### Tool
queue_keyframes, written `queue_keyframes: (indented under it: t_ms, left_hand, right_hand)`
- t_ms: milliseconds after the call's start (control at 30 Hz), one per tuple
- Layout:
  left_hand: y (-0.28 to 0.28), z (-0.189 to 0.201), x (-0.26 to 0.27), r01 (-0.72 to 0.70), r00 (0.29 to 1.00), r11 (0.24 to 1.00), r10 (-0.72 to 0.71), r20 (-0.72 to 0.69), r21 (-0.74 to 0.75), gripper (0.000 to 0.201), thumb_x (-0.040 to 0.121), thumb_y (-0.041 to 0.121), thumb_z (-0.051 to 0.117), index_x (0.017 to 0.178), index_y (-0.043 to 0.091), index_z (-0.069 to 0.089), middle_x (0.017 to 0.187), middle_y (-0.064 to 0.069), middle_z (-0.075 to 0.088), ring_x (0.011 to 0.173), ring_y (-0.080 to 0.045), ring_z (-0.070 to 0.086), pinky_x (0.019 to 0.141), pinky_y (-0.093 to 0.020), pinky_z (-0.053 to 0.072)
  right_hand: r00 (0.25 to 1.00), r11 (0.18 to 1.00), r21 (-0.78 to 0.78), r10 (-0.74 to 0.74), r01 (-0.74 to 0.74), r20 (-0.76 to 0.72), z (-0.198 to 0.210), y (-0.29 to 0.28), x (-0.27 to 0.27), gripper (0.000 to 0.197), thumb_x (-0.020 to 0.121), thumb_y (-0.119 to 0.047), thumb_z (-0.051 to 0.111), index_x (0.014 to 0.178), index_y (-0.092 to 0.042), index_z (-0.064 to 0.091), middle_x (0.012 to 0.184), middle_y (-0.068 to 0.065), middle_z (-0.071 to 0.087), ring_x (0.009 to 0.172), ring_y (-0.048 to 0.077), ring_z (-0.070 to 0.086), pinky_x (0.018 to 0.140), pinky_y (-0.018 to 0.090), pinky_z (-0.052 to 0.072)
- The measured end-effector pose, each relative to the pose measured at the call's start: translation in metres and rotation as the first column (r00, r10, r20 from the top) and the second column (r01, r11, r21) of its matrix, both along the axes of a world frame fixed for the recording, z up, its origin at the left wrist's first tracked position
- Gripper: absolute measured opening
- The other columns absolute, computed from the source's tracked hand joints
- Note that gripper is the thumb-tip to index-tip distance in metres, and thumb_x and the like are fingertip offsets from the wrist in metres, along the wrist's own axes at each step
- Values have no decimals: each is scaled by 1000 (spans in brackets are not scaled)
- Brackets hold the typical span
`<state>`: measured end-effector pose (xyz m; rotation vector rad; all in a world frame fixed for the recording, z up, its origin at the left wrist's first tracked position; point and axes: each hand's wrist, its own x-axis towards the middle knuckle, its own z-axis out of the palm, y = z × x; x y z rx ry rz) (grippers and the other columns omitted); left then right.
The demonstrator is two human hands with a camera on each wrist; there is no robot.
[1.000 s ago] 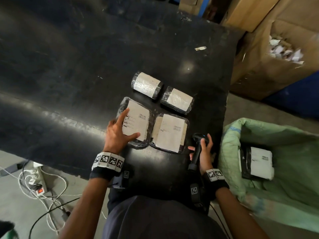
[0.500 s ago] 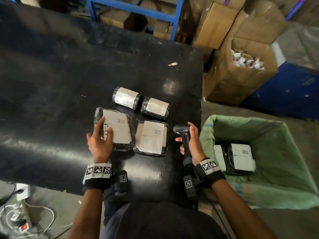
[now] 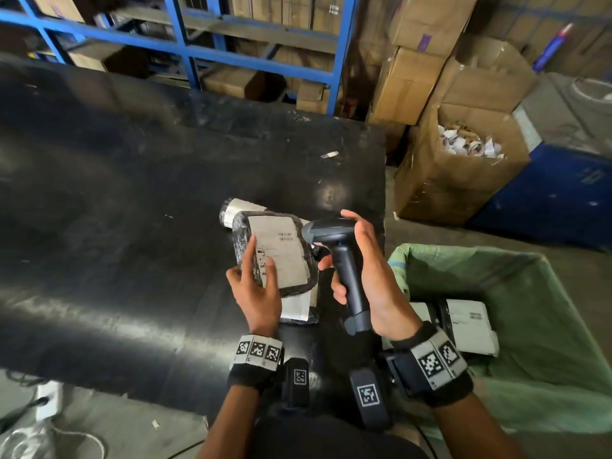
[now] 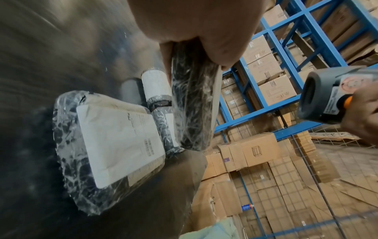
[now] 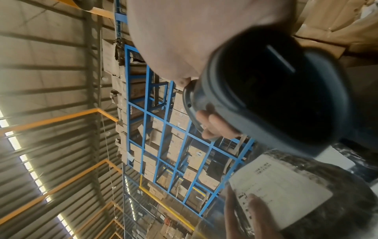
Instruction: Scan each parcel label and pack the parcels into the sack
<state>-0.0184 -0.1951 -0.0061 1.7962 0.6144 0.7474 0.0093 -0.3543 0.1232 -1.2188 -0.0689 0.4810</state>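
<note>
My left hand (image 3: 256, 286) holds a flat black-wrapped parcel (image 3: 281, 250) with a white label lifted off the black table (image 3: 132, 226), thumb on the label; the left wrist view shows that held parcel (image 4: 192, 103) edge-on. My right hand (image 3: 361, 276) grips a dark barcode scanner (image 3: 334, 236) with its head beside the label's barcode; the scanner (image 5: 272, 90) fills the right wrist view above the label (image 5: 282, 190). Another flat parcel (image 4: 114, 145) and two rolled parcels (image 4: 157, 84) lie on the table. The green sack (image 3: 530, 326) at right holds labelled parcels (image 3: 470, 326).
An open cardboard box (image 3: 463, 167) with paper scraps stands beyond the sack, with a blue bin (image 3: 563, 193) beside it. Blue racking (image 3: 185, 44) with cartons stands behind the table. Cables and a power strip (image 3: 46, 399) lie on the floor at lower left.
My left hand has picked the left flat parcel up off the table and tilted it. My right hand has raised the scanner and brought its head up to the label.
</note>
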Motion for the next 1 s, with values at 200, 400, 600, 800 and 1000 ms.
queue_keyframes:
  t_ms: [200, 400, 600, 800, 1000]
  left_hand:
    - [-11, -2, 3, -2, 1000, 999, 2, 0, 32, 54, 94, 21, 69, 145, 29, 53, 100, -21, 50, 85, -10, 45, 81, 4, 32]
    - [-9, -5, 4, 8, 1000, 998, -8, 1, 59, 53, 95, 23, 68, 144, 31, 53, 102, -18, 50, 82, -4, 40, 82, 4, 32]
    - [2, -8, -6, -10, 998, 998, 14, -58, 64, 54, 95, 22, 68, 145, 32, 52, 103, -20, 49, 89, -20, 49, 89, -22, 40]
    - [13, -12, -18, 16, 993, 999, -12, -114, 34, 53, 95, 25, 67, 145, 37, 52, 103, -15, 47, 93, -29, 54, 91, -29, 43]
    - [16, -8, -23, 67, 990, 997, -61, -130, 42, 54, 95, 24, 67, 145, 38, 51, 102, -14, 49, 94, -26, 53, 89, -26, 41]
  right_hand:
    - [1000, 1000, -30, -3, 3, 3, 4, -6, -1, 32, 101, -49, 32, 128, -42, 47, 89, 17, 65, 61, 30, 45, 39, 26, 42]
    - [999, 999, -32, -44, 45, 19, -4, -6, 3, 33, 102, -46, 32, 132, -39, 45, 109, 12, 68, 71, 34, 58, 37, 25, 42]
    - [987, 898, -413, -157, 151, 19, -82, -14, 19, 26, 99, -53, 37, 123, -45, 42, 118, 6, 59, 73, 20, 71, 37, 26, 43]
    - [965, 807, -574, -241, 140, -105, -182, -24, 17, 29, 101, -51, 31, 126, -37, 33, 89, 13, 66, 46, 27, 54, 39, 27, 43]
    - [962, 794, -596, -239, 116, -132, -224, -28, 14, 41, 105, -32, 33, 144, -22, 25, 142, 18, 48, 105, 27, 62, 88, 29, 45]
